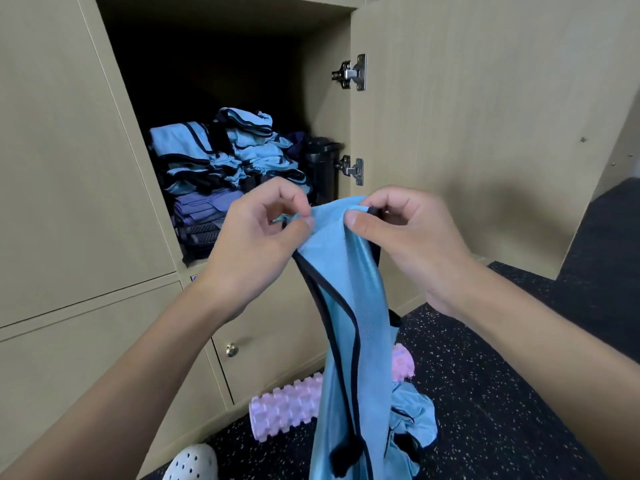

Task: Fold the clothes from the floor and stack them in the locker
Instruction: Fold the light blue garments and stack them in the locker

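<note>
Vest (pixel 349 306) of thin blue cloth with dark edging hangs from both hands in front of the open locker (pixel 325 98). Its top hem is held up and its length drops straight toward six o'clock, over the speckled floor (pixel 502 393). The left hand (pixel 256 244) pinches the hem between thumb and curled fingers (pixel 296 197). The right hand (pixel 412 237) does the same just beside it, at three o'clock of the left.

The cloth looks light, limp and a little slick, so it will likely sag and slide rather than hold a crease. The bound edges and shoulder straps seem the firmest places to take hold.

Folded clothes (pixel 221 161) are stacked in the locker at eleven o'clock from the hands, beside a black container (pixel 322 168). Another blue garment (pixel 412 420) lies crumpled on the floor at five o'clock, near a pink foam roller (pixel 284 407).
</note>
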A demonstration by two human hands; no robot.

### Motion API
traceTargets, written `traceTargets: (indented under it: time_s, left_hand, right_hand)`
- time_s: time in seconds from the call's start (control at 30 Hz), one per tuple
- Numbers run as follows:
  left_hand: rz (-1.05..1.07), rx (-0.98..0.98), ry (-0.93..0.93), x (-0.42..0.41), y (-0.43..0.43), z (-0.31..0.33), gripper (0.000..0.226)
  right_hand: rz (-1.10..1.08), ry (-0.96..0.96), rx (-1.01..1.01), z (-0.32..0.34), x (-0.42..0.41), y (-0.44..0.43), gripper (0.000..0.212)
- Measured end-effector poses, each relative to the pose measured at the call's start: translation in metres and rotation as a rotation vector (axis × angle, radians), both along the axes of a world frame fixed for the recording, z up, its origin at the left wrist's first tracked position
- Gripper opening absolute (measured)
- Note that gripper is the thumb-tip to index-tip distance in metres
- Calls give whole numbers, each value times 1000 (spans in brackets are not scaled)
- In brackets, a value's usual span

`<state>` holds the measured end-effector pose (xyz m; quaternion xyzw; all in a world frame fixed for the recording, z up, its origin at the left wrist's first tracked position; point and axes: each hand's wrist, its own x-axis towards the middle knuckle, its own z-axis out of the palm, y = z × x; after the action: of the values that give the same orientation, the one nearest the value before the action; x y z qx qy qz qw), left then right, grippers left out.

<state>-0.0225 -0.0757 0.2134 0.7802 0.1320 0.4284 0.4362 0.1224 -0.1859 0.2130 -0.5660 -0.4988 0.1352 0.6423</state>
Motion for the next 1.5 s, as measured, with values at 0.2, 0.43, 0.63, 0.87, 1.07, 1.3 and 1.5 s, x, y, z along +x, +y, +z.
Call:
traceTargets:
  time_s: [0.2, 0.43, 0.63, 0.87, 1.07, 1.3, 1.5]
  left_hand:
    - [-33, 76, 66, -2, -8, 15, 31]
    - [65, 67, 92, -1, -7, 18, 19]
    - [91, 32, 35, -11, 1, 27, 14]
    - [13, -18, -31, -17, 0, 33, 16]
    - [-21, -104, -127, -15, 0, 32, 20]
    - [74, -181, -237, -13, 1, 27, 20]
    - [-132, -474, -15, -4, -9, -1, 87]
  right_hand:
    - [-82, -10, 83, 17, -3, 3, 15]
    - [-73, -15, 99, 21, 1, 0, 17]
    - [1, -99, 50, 22, 12, -10, 15]
    - [-1, -152, 20, 24, 14, -12, 18]
    - [10, -83, 90, 19, 7, -7, 31]
    - [188, 89, -40, 9, -3, -3, 66]
    - [167, 174, 66, 11, -3, -1, 61]
